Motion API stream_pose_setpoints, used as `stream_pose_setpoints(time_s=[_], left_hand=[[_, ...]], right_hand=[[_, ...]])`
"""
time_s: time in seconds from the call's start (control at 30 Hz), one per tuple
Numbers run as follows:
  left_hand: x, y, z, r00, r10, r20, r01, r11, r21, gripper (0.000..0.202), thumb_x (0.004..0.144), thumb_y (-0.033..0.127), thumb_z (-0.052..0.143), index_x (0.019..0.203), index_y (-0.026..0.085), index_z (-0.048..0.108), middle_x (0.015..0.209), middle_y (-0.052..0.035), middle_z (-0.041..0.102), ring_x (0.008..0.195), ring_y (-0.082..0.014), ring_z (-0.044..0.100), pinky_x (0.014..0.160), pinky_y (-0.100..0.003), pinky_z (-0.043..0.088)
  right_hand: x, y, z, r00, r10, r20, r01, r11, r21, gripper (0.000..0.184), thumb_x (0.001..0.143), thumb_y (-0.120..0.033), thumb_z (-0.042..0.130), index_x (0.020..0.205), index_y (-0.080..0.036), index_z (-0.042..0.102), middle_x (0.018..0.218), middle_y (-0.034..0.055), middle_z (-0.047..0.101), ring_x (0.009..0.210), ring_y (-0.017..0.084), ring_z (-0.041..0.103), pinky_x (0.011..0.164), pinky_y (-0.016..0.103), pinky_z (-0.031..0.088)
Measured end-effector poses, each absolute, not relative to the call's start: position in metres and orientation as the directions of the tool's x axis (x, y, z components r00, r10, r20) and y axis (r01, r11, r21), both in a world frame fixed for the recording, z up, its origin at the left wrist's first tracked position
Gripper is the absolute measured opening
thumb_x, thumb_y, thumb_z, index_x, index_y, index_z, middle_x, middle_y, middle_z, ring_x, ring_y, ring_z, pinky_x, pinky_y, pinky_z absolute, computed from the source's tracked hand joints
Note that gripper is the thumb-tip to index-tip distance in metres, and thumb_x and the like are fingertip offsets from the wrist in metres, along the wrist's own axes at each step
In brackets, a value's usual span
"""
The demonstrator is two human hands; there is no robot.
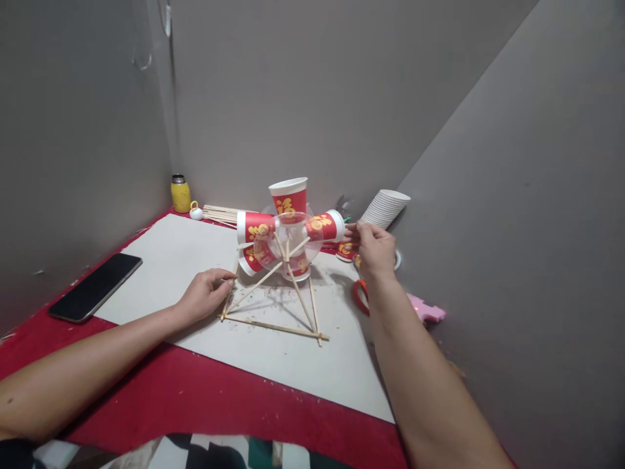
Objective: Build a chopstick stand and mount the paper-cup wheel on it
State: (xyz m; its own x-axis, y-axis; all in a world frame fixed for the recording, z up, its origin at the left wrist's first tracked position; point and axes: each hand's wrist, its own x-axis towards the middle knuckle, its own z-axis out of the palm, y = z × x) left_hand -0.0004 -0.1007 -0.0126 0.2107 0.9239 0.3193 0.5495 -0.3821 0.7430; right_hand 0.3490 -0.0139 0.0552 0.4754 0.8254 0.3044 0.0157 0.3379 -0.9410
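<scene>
On the stick frame (273,326), pinched left fingers (224,274); by a red cup (326,226), right fingers (364,233), grip unclear.

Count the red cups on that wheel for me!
5 that I can see: top cup, upper-left cup, lower-left cup, right cup and bottom cup. Others may be hidden.

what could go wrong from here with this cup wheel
The thin stick frame might tip if the right hand, at the right cup, pushes too hard. That cup could dent or come loose. The left hand, at the frame's left side, might nudge it askew.
</scene>
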Motion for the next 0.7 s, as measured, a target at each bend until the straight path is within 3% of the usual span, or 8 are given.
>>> stream_pose_setpoints(time_s=[0.47, 0.7], left_hand=[[0.000, -0.097, -0.012, 0.193, 0.964, 0.181, 0.438, -0.250, 0.864, 0.031, 0.083, 0.037, 0.057, 0.094, 0.017, 0.077, 0.088, -0.0082, 0.079, 0.080, -0.0232, 0.072, 0.077, -0.036, 0.057], [-0.003, -0.091, -0.010, 0.189, 0.967, 0.173, 0.369, -0.233, 0.900, 0.029, 0.082, 0.042, 0.062, 0.088, 0.018, 0.077, 0.090, -0.0086, 0.080, 0.086, -0.0251, 0.073, 0.085, -0.039, 0.057]], right_hand=[[0.345, -0.004, 0.025, 0.374, 0.915, 0.152, 0.036, 0.150, -0.988, 0.019, 0.077, -0.032, 0.071, 0.067, -0.015, 0.068, 0.059, 0.0004, 0.068, 0.044, 0.008, 0.057, 0.038, 0.016, 0.045], [0.341, -0.005, 0.025, 0.340, 0.931, 0.130, 0.069, 0.114, -0.991, 0.019, 0.081, -0.032, 0.068, 0.073, -0.015, 0.069, 0.062, -0.0004, 0.069, 0.047, 0.008, 0.059, 0.042, 0.016, 0.046]])
